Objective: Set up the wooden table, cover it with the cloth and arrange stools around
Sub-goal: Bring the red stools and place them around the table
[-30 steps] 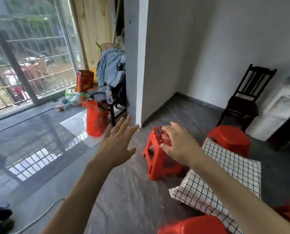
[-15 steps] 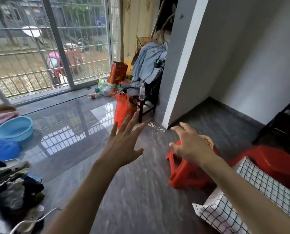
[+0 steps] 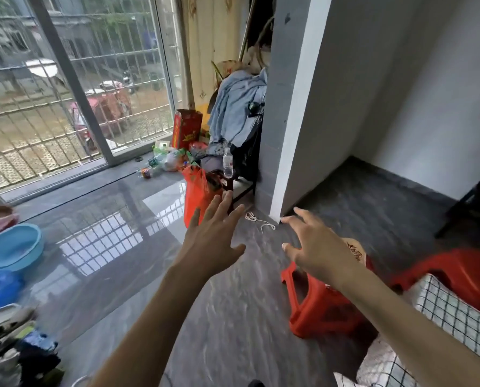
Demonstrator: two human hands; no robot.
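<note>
Since half a second ago, right hand (image 3: 319, 247) is lifting slightly off the red stool (image 3: 322, 308), view swinging a little further toward the window. Left hand (image 3: 210, 236) is hovering left of the stool, fingers spread, holding nothing; right fingers are apart and loosely bent above the seat, also holding nothing. Stool is looking like light moulded plastic, stiff, smooth; seat rim or leg opening probably offering the best hold. Checked cloth (image 3: 442, 311) is lying right of the stool, soft, cut off by the frame. Second stool (image 3: 456, 272) partly hidden; table underneath not visible.
</note>
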